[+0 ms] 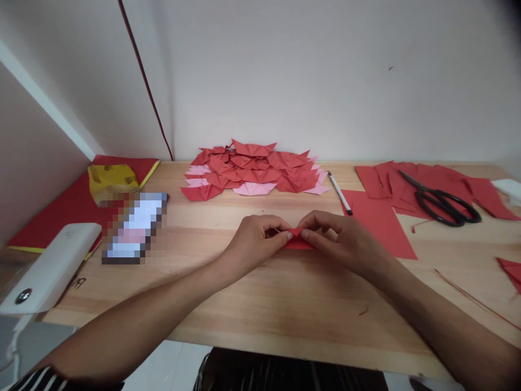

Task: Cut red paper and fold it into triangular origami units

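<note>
A small folded piece of red paper [296, 241] lies on the wooden table [260, 304] in front of me. My left hand [254, 238] pinches its left side with curled fingers. My right hand [336, 236] pinches its right side, fingertips pressed on the top fold. Both hands rest low on the tabletop and cover much of the paper.
A heap of folded red and pink paper shapes [254, 171] lies at the back. A pen [340, 193], red paper sheets [380, 217] and black scissors [442, 203] are to the right. A yellow packet [112, 182], a blurred-out object [134, 228] and a white device [52, 266] sit left.
</note>
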Demonstrator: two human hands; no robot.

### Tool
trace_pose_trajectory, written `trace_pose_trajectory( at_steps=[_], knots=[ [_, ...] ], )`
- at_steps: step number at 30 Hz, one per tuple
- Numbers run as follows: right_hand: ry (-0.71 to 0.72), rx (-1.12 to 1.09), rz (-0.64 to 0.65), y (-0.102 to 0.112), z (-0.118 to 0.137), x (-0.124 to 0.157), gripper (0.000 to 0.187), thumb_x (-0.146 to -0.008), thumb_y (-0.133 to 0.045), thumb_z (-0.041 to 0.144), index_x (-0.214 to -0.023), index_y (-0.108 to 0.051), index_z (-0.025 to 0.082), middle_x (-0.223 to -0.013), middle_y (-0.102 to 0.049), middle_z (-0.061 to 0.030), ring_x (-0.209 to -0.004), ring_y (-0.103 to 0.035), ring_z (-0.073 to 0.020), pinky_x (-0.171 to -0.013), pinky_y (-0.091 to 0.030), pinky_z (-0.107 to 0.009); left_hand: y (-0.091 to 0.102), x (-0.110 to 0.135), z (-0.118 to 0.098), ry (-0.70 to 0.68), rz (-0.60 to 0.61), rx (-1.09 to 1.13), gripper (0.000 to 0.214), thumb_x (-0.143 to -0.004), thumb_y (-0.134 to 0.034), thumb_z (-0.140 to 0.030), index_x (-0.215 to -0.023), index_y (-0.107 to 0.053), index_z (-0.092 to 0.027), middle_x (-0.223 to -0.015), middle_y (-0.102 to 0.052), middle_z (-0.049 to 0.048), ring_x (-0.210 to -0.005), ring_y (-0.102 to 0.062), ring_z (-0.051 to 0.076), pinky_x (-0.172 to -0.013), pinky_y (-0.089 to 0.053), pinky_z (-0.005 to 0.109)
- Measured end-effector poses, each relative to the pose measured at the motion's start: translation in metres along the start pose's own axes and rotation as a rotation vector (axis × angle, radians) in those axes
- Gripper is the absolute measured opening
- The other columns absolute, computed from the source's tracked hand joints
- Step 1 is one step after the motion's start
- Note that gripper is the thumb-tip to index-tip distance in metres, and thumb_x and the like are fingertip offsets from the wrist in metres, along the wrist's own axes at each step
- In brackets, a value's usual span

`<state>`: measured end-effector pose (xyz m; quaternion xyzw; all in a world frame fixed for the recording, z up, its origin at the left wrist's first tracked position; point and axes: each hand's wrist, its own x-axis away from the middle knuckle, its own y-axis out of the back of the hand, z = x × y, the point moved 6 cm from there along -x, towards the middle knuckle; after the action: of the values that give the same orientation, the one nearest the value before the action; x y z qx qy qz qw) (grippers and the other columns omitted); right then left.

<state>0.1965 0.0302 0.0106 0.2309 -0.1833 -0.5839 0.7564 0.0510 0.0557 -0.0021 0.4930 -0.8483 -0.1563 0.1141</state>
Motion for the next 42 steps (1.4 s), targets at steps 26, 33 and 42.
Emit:
trace_pose_trajectory(
  at_steps=[26,33,42],
  knots=[
    [0.076,0.045,0.047,0.0,-0.002,-0.003,0.011,-0.086,-0.051,0.029,-0.085,-0.061,0.024,-0.084,-0.067,-0.0008,-0.08,-0.062,-0.0177,-0.072,-0.05,-0.03,0.003,0.003,-0.006,0.021,-0.032,-0.011,0.014,-0.08,-0.057,-0.02,-0.079,-0.069,-0.014,-0.076,-0.068,0.0013,-0.067,-0.058,0.011,-0.06,-0.041,0.02],
    [0.038,0.087,0.002,0.001,-0.002,-0.004,0.012,-0.085,-0.05,0.025,-0.084,-0.061,0.024,-0.083,-0.068,-0.0001,-0.079,-0.063,-0.0182,-0.07,-0.049,-0.029,0.001,0.002,-0.007,0.02,0.01,-0.028,0.02,-0.082,-0.053,-0.024,-0.082,-0.07,-0.014,-0.076,-0.069,0.0028,-0.066,-0.058,0.012,-0.059,-0.042,0.02],
    [0.049,0.113,0.027,0.001,-0.003,-0.004,0.018,-0.088,-0.049,0.031,-0.088,-0.065,0.024,-0.081,-0.068,0.0011,-0.073,-0.061,-0.0162,-0.064,-0.045,-0.027,0.002,0.003,-0.002,0.039,-0.043,-0.038,0.017,-0.075,-0.056,-0.013,-0.082,-0.071,-0.017,-0.081,-0.072,0.0011,-0.074,-0.064,0.014,-0.066,-0.047,0.022]
  ],
)
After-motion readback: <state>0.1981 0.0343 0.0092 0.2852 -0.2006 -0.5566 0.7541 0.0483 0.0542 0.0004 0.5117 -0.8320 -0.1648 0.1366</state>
